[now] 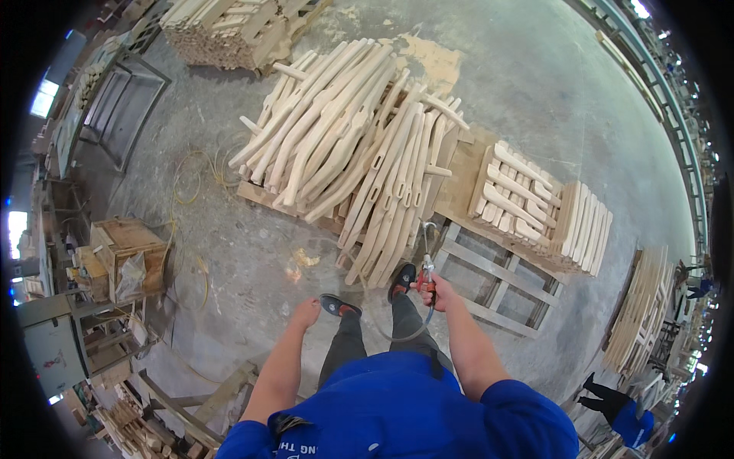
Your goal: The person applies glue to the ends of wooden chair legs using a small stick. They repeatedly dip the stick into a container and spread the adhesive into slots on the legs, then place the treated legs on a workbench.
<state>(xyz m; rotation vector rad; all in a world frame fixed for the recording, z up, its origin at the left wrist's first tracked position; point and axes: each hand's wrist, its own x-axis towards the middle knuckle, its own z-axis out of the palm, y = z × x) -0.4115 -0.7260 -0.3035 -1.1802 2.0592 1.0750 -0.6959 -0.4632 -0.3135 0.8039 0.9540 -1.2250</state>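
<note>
My right hand (434,292) is wrapped round an air gun (427,265) with a silver body, red parts and a slim metal front end pointing away from me. From its grip a thin grey hose (405,336) loops down past my legs. My left hand (306,313) hangs by my left side with its fingers curled, and nothing shows in it. Ahead of my feet lies a big stack of curved, pale wooden chair legs (336,122), some with slots cut in them. The near ends of the stack's right part (394,199) come close to my shoes.
Right of the stack, shorter wooden parts (520,191) sit in layers on a pallet. An empty wooden pallet (497,287) lies nearer me. A wooden box (130,256) and yellow hose (177,191) are at left. Another person (627,421) is at lower right, near long boards (634,306).
</note>
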